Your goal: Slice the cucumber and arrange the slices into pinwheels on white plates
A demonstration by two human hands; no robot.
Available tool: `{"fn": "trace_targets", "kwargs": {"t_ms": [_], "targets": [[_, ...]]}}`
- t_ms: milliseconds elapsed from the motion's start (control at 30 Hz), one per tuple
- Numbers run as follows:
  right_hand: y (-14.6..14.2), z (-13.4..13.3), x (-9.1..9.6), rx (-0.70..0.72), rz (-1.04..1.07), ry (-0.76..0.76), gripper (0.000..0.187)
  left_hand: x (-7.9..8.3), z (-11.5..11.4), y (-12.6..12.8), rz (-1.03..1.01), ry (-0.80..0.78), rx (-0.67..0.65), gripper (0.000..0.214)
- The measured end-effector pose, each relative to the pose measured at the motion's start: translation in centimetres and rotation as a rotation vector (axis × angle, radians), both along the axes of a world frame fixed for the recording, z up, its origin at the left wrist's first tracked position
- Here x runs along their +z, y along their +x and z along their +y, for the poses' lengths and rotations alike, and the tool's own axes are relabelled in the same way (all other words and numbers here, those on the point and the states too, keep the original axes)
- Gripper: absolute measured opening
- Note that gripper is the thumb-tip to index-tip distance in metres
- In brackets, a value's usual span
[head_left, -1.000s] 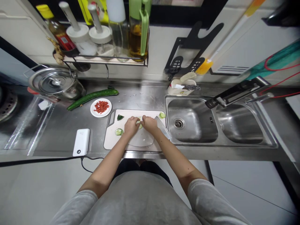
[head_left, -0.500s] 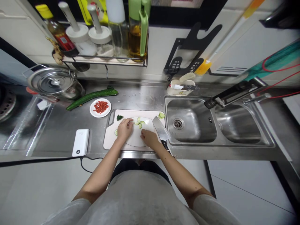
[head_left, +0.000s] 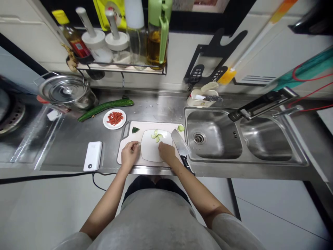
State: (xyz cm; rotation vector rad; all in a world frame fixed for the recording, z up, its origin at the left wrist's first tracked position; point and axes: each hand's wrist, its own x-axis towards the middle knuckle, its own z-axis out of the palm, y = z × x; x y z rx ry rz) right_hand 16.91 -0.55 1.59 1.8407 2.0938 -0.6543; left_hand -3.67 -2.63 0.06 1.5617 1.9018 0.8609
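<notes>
Now the left hand [head_left: 129, 153] has moved leftward; cucumber slices [head_left: 157, 139] stay.

From a distance I see pale green cucumber slices [head_left: 157, 139] edged in darker green, against a white plate [head_left: 149, 151] outlined by a thin dark rim. I read the cutting board [head_left: 156, 125] as pale pink, grey at one end. I pick out a deep green whole cucumber [head_left: 106, 106], red chopped pieces [head_left: 114, 118], a black knife handle [head_left: 185, 162] and a yellow bottle cap [head_left: 60, 16].

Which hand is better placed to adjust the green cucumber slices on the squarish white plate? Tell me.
Right hand, likely: nearer the slices, partly over the plate. Left hand is farther.
</notes>
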Motion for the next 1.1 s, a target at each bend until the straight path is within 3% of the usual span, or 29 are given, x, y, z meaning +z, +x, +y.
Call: {"fn": "trace_targets", "kwargs": {"t_ms": [200,533,800,1100], "targets": [[1.1,-0.1,0.1,-0.16,-0.085,0.041,0.022,-0.6,-0.6,-1.2,-0.003,0.004,0.008,0.023],[5.7,-1.7,1.8,-0.365,-0.112,0.12,0.027,-0.9,-1.2,-2.4,0.085,0.017,0.03,0.023],[6.1,-3.9,3.0,-0.364,-0.026,-0.001,0.027,-1.8,-1.4,-2.9,0.227,-0.086,0.059,0.031],[6.3,-5.4,1.9,-0.388,-0.009,0.081,0.022,-2.4,-1.8,-2.6,0.242,-0.131,0.07,0.036]]}}
